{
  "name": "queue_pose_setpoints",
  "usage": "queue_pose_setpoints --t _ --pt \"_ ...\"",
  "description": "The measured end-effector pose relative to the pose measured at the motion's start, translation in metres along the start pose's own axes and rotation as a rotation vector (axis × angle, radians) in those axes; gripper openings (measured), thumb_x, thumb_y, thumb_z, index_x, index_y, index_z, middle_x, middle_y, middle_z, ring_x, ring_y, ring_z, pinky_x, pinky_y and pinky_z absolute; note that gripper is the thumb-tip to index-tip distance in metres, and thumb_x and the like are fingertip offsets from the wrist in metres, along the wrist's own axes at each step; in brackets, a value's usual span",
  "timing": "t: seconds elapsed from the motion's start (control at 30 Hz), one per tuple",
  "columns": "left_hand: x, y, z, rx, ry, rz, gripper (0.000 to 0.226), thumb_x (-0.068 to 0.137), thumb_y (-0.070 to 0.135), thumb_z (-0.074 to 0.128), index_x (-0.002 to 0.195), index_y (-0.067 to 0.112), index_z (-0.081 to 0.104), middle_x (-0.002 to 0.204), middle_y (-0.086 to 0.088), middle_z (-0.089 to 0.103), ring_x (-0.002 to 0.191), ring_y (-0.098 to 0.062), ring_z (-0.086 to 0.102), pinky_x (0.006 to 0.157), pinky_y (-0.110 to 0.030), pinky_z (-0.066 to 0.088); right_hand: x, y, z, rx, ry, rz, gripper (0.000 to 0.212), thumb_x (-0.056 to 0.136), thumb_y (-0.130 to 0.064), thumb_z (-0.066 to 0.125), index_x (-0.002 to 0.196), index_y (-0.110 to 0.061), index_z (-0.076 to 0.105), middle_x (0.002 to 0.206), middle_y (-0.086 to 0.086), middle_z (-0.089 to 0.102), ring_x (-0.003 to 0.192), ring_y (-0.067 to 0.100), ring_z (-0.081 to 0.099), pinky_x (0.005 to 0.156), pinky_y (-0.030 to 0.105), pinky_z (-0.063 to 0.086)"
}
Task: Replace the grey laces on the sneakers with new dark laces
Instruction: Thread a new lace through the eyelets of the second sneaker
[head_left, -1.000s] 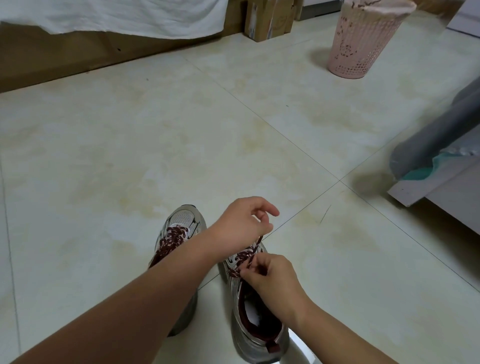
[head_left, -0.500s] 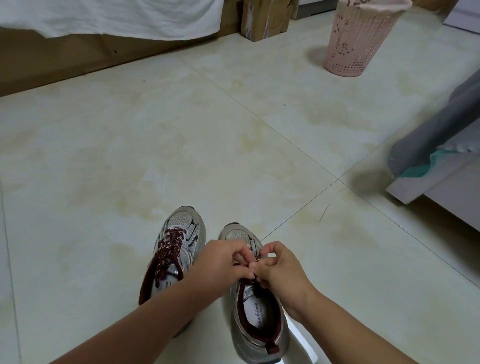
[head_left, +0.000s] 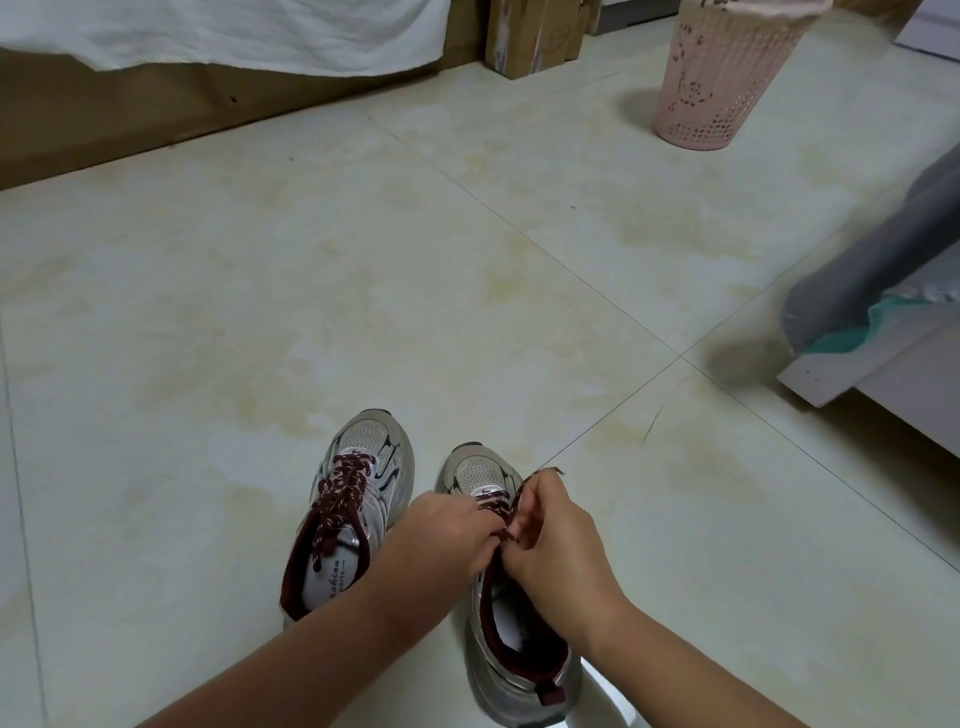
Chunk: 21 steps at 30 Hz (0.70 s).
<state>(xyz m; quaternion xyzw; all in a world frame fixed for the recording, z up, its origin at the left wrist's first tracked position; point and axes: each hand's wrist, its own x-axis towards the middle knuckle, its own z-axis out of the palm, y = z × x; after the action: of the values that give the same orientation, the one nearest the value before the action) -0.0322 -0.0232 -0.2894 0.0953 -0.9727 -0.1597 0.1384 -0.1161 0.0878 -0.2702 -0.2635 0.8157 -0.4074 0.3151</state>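
Observation:
Two grey sneakers with dark red lining stand side by side on the tiled floor. The left sneaker carries a dark red speckled lace threaded up its front. Over the tongue of the right sneaker my two hands meet. My left hand pinches the dark lace at the upper eyelets. My right hand grips the same lace, and a loose end sticks out above its knuckles. The upper lacing of the right sneaker is hidden by my fingers.
A pink perforated basket stands at the far right. Cardboard boxes and a wooden base under a white cloth line the back. A grey roll and a white furniture corner jut in from the right.
A second ago my left hand was raised, pulling the lace up; it has dropped to the shoe. Both hands now work close together at the top eyelets.

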Motion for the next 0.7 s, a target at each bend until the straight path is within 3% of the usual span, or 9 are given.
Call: queue_pose_setpoints --t 0.13,0.2,0.3,0.4,0.43,0.5,0.57,0.63,0.7 --pt "0.001 0.000 0.001 0.048 -0.083 0.010 0.025 0.070 0.026 0.044 0.055 0.020 0.063 0.050 0.006 0.051 0.045 -0.013 0.051 0.055 -0.025 0.033 -0.005 -0.001 0.004 -0.138 0.070 -0.072 0.030 0.080 -0.005 0.052 0.075 -0.028 0.035 0.072 -0.005 0.055 0.065 0.011 0.048 0.059 0.022 0.037" --pt "0.005 0.003 -0.004 -0.018 -0.168 -0.051 0.028 0.066 0.030 0.040 0.056 0.020 0.064 0.050 0.006 0.052 0.048 -0.012 0.053 0.050 -0.021 0.037 -0.007 -0.001 0.006 -0.222 0.065 -0.112 0.018 0.085 -0.009 0.050 0.087 -0.026 0.045 0.083 -0.003 0.060 0.076 0.017 0.053 0.065 0.023 0.039" --pt "0.010 0.004 -0.007 -0.270 -0.276 -0.253 0.037 0.068 0.031 0.038 0.077 0.012 0.068 0.069 0.001 0.058 0.068 -0.012 0.052 0.065 -0.025 0.039 -0.007 0.000 0.008 -0.309 0.083 -0.142 0.019 0.091 -0.016 0.047 0.108 -0.018 0.055 0.101 0.000 0.064 0.093 0.018 0.056 0.077 0.024 0.040" --pt "0.010 0.004 -0.006 -0.614 -0.282 -0.419 0.015 0.076 0.019 0.049 0.068 0.018 0.061 0.062 0.008 0.052 0.060 -0.002 0.045 0.059 -0.017 0.035 -0.009 -0.001 0.007 -0.386 0.092 -0.132 0.021 0.095 -0.022 0.043 0.110 -0.015 0.056 0.109 0.000 0.058 0.100 0.017 0.053 0.075 0.020 0.033" --pt "0.008 0.003 -0.005 -0.676 -0.283 -0.447 0.020 0.082 0.012 0.052 0.066 0.023 0.058 0.059 0.009 0.050 0.056 0.000 0.043 0.055 -0.013 0.033 -0.010 -0.002 0.006 -0.408 0.084 -0.132 0.021 0.096 -0.022 0.042 0.110 -0.014 0.056 0.109 0.000 0.056 0.100 0.017 0.052 0.072 0.019 0.030" --pt "0.006 0.000 -0.005 -0.747 -0.310 -0.491 0.030 0.087 0.004 0.052 0.067 0.026 0.057 0.059 0.010 0.049 0.051 0.002 0.041 0.053 -0.010 0.032 -0.010 -0.002 0.005 -0.413 0.066 -0.137 0.017 0.096 -0.021 0.041 0.102 -0.015 0.056 0.101 -0.001 0.051 0.091 0.016 0.049 0.069 0.018 0.027" --pt "0.005 0.000 -0.005 -0.735 -0.313 -0.489 0.022 0.087 0.006 0.055 0.074 0.023 0.061 0.062 0.012 0.052 0.053 0.005 0.045 0.055 -0.008 0.034 -0.007 0.001 0.006 -0.325 0.056 -0.115 0.017 0.094 -0.017 0.044 0.078 -0.020 0.051 0.084 -0.005 0.044 0.074 0.012 0.043 0.063 0.018 0.030" --pt "0.005 0.000 -0.006 -0.611 -0.299 -0.447 0.009 0.085 0.010 0.060 0.087 0.016 0.066 0.066 0.015 0.054 0.057 0.008 0.049 0.058 -0.005 0.035 -0.003 0.002 0.005 -0.207 -0.001 -0.050 0.035 0.090 -0.009 0.046 0.058 -0.019 0.039 0.063 -0.005 0.038 0.056 0.008 0.034 0.053 0.018 0.032" --pt "0.005 0.000 -0.006 -0.460 -0.278 -0.366 0.012 0.084 0.015 0.061 0.094 0.014 0.067 0.076 0.012 0.060 0.065 0.004 0.050 0.062 -0.005 0.034 0.000 0.002 0.003 -0.079 -0.076 0.043 0.037 0.088 -0.004 0.045 0.053 -0.013 0.037 0.055 0.000 0.034 0.051 0.010 0.028 0.047 0.018 0.027"
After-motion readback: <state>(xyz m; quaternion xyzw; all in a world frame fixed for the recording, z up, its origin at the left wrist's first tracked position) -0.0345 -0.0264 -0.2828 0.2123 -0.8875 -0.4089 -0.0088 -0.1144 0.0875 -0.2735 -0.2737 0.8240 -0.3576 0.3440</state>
